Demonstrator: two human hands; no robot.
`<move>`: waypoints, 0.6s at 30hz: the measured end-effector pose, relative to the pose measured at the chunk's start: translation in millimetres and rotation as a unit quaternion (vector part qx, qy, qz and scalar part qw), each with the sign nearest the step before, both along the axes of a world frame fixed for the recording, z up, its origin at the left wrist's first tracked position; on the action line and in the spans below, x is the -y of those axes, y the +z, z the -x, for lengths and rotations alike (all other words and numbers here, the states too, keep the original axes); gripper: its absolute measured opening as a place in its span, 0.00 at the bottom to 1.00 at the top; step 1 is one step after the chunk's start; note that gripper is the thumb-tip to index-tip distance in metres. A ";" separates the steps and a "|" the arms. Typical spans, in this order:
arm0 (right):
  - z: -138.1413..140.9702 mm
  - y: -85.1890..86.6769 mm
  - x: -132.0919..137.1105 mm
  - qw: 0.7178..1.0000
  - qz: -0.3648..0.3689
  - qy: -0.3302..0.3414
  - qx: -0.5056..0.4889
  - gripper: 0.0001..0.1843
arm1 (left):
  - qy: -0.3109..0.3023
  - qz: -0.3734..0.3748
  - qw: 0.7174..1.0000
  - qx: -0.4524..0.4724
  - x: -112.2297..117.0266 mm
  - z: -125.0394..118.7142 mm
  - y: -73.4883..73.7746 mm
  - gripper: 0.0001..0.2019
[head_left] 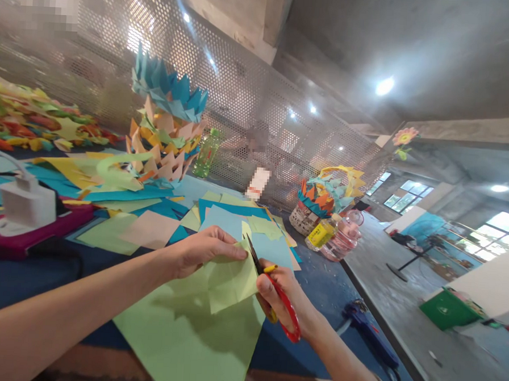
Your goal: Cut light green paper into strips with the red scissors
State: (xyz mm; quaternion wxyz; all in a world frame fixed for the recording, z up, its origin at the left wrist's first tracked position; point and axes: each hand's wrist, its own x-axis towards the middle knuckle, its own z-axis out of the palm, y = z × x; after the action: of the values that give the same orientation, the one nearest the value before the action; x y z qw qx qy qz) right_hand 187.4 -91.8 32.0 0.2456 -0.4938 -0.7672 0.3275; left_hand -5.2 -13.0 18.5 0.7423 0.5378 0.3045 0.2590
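Note:
My left hand [202, 249] pinches the top edge of a pale green paper sheet [230, 280] and holds it up above the table. My right hand [285, 297] grips red-handled scissors [274, 294], whose dark blades point up and left into the sheet's right edge. A larger pale green sheet [187, 335] lies flat under both hands, hanging over the near table edge.
Coloured paper squares [219, 217] cover the blue table [330, 285]. A tall folded-paper tower [166, 129] and a green bottle [206, 152] stand behind. A paper basket [322, 202], a yellow-labelled bottle [323, 233] and a pink jar [341, 235] sit right. A blue glue gun [369, 327] lies near the edge.

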 end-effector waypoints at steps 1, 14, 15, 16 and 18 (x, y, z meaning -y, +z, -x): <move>0.2 -0.3 -0.4 1.000 -0.003 -0.002 -0.001 0.29 | -0.001 -0.001 1.000 0.001 0.3 0.1 0.4 0.08; 3.7 0.6 -0.6 1.000 -0.010 -0.019 -0.010 0.29 | -0.015 0.000 1.000 0.001 1.3 -0.5 0.1 0.08; 3.8 -0.1 -0.4 1.000 -0.008 -0.022 -0.012 0.29 | -0.015 0.000 1.000 0.002 1.3 -0.6 -0.3 0.09; 3.9 -0.9 -0.1 1.000 -0.004 -0.023 -0.015 0.29 | -0.016 -0.001 1.000 0.004 1.2 -0.6 -0.7 0.09; 3.8 -3.1 0.0 0.999 0.006 -0.023 -0.024 0.29 | -0.017 -0.005 1.000 0.005 0.8 -0.5 -1.6 0.09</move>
State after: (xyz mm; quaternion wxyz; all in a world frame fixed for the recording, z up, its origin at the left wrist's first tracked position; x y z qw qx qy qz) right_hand 183.7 -91.8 28.9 0.2687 -0.5043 -0.7478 0.3380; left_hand -4.7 -13.7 17.0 0.7454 0.5452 0.2903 0.2507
